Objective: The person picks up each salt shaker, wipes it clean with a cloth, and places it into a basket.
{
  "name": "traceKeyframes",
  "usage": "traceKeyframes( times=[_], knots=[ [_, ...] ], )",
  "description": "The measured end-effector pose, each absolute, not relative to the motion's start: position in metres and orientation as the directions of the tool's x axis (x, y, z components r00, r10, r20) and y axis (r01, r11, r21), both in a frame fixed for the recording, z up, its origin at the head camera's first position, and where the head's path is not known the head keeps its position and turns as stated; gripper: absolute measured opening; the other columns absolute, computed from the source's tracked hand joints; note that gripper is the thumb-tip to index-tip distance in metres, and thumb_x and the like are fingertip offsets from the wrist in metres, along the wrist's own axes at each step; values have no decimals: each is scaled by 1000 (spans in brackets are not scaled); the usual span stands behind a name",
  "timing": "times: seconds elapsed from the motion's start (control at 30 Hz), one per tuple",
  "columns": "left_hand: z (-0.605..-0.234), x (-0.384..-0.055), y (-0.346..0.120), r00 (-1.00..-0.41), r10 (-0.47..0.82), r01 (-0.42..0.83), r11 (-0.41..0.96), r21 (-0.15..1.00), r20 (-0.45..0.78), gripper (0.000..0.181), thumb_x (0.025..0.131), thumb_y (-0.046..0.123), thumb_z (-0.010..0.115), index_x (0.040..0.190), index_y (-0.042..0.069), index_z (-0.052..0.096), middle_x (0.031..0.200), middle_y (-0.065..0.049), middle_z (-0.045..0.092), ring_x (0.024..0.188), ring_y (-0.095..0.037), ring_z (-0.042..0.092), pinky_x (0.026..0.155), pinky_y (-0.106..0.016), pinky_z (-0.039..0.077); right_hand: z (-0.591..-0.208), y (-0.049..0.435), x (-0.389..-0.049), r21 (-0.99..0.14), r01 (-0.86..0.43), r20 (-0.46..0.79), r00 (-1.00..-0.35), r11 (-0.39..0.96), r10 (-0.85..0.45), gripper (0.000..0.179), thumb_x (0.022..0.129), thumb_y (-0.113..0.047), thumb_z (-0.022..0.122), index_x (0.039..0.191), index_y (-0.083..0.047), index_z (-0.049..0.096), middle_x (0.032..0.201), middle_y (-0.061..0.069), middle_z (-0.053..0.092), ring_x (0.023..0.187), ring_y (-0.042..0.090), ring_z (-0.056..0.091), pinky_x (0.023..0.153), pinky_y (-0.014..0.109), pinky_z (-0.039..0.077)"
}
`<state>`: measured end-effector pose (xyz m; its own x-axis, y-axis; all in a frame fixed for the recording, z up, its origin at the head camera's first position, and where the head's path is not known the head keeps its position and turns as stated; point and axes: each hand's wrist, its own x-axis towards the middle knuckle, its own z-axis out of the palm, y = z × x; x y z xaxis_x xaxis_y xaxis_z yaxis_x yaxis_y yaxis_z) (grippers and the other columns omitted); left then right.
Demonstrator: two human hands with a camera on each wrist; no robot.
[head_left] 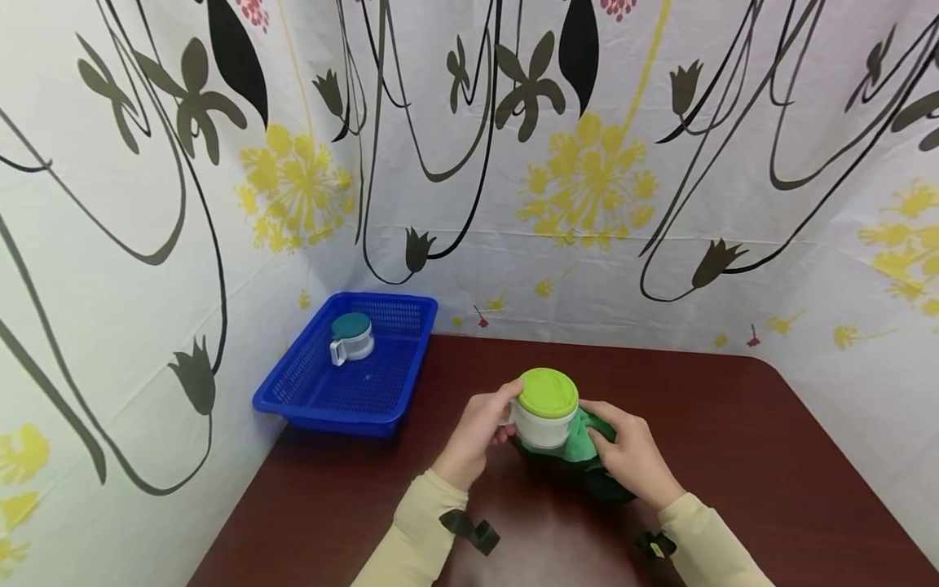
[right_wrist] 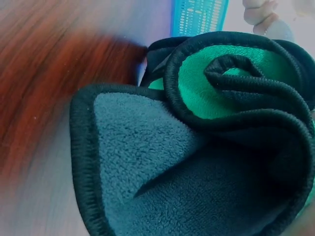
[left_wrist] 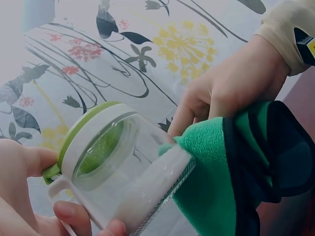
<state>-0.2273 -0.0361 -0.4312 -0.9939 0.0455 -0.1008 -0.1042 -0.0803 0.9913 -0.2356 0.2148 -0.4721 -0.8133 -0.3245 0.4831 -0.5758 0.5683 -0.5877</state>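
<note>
My left hand [head_left: 469,432] grips a seasoning jar [head_left: 541,430] by its white handle, with the thumb up beside the green lid [head_left: 548,393]. In the left wrist view the jar [left_wrist: 140,172] is tilted; its body is clear, with something white at its base. My right hand [head_left: 634,452] holds a bunched cloth [head_left: 579,440] against the jar's side and base. That cloth [left_wrist: 206,182] is green on one face, dark grey on the other, with black edging. Folds of the cloth [right_wrist: 192,162] fill most of the right wrist view and hide the right fingers there.
A blue plastic basket [head_left: 418,367] stands at the table's back left, holding a second jar [head_left: 354,338] with a teal lid. The dark red-brown table [head_left: 704,408] lies below the hands. Patterned white curtains [head_left: 455,163] hang behind and at both sides.
</note>
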Motion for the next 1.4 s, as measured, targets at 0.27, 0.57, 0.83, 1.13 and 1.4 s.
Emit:
traceKeyframes(
  times=[0.27, 0.57, 0.83, 1.13, 1.4],
  knots=[
    [-435, -227, -36, -994, 24, -107, -69, 992, -105, 55, 85, 52, 70, 61, 12, 41, 60, -5, 48, 55, -17, 47, 53, -25, 37, -472, 214, -235, -589, -576, 488, -813, 567, -318, 49, 91, 4, 69, 136, -14, 61, 129, -1, 64, 110, 14, 64, 83, 29, 56],
    [-445, -228, -37, -994, 38, -107, -30, 994, -106, 57, 84, 50, 71, 60, 7, 42, 59, -6, 48, 54, -17, 47, 57, -27, 40, -444, 218, -237, -600, -597, 527, -796, 533, -299, 53, 93, 2, 68, 137, -27, 60, 132, -9, 61, 115, 10, 61, 86, 20, 52],
    [-444, -229, -41, -988, 124, -93, -32, 995, -89, 51, 84, 49, 69, 62, 7, 51, 58, -7, 46, 55, -19, 47, 53, -26, 37, -419, 225, -237, -652, -598, 462, -801, 467, -380, 49, 98, -3, 64, 140, -27, 58, 136, -10, 58, 118, 8, 58, 86, 22, 51],
    [-443, -230, -44, -979, 188, -91, -32, 995, -84, 42, 86, 50, 67, 70, 11, 64, 57, -5, 50, 54, -18, 47, 53, -28, 34, -417, 228, -240, -671, -599, 421, -793, 437, -441, 47, 100, -7, 62, 139, -33, 57, 135, -10, 60, 114, 9, 60, 84, 25, 53],
    [-437, -233, -53, -972, 225, -90, -81, 993, -70, 40, 86, 49, 68, 81, 9, 73, 64, -7, 60, 53, -20, 45, 53, -29, 35, -439, 224, -243, -675, -569, 332, -803, 470, -495, 45, 101, -5, 60, 141, -25, 57, 136, -2, 60, 118, 14, 61, 78, 27, 51]
  ],
)
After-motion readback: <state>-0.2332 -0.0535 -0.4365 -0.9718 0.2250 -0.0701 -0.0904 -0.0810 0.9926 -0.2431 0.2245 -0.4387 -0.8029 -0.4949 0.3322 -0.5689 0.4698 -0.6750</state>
